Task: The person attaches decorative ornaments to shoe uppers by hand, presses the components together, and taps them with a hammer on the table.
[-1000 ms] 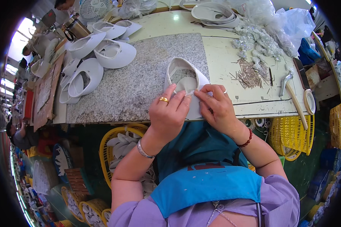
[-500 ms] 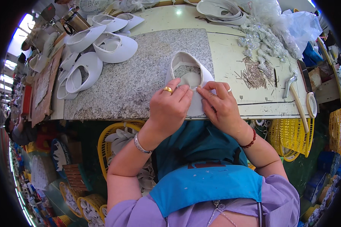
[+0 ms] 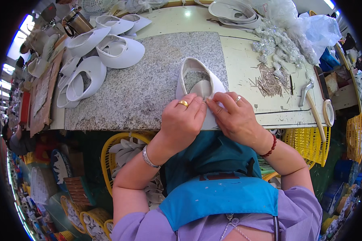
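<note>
A white shoe upper lies on the grey speckled slab near the table's front edge, its oval opening facing up. Both my hands pinch the near rim of that opening, fingertips almost meeting. My left hand has its fingers closed on the rim's left side. From the right, my right hand grips the rim between thumb and forefinger. The fingers cover the exact spot they pinch, so any small piece there is hidden.
More white uppers sit at the slab's left. At right are a pile of thin strips, sparkling trim, a hammer and a tape roll. Yellow baskets stand below the table edge.
My fingertips have come closer together at the near rim, the right hand's fingers now more curled. The upper stays in nearly the same place; the view has shifted slightly.
</note>
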